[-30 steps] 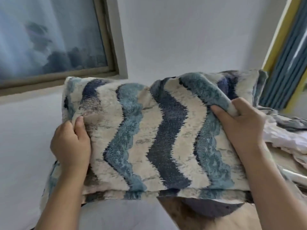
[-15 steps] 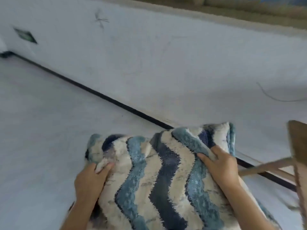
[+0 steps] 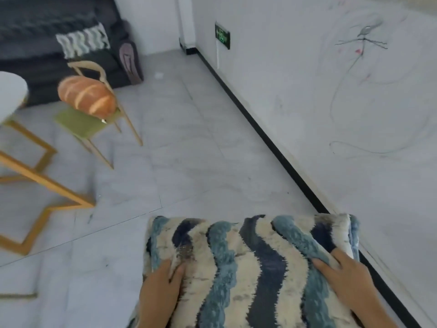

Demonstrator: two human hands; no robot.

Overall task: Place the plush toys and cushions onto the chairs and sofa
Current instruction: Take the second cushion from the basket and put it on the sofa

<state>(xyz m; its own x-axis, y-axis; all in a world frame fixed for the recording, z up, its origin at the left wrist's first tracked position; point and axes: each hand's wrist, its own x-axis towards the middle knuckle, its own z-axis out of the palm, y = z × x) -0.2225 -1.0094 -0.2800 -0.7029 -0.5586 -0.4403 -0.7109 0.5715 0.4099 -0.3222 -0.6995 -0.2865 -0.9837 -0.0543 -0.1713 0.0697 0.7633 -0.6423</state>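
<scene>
I've got the cushion (image 3: 250,268) low-centre, wide side across me, left hand (image 3: 160,287) and right hand (image 3: 350,278) both clamped on its edges. Sofa (image 3: 35,62) lies far fwd-left, w/ a matching cushion on it; left hand is nearer. No brands visible; green wall sign (image 3: 222,35) unreadable.

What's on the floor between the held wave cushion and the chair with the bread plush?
Nothing: head view shows bare grey tile floor between the wave cushion and the chair.
</scene>
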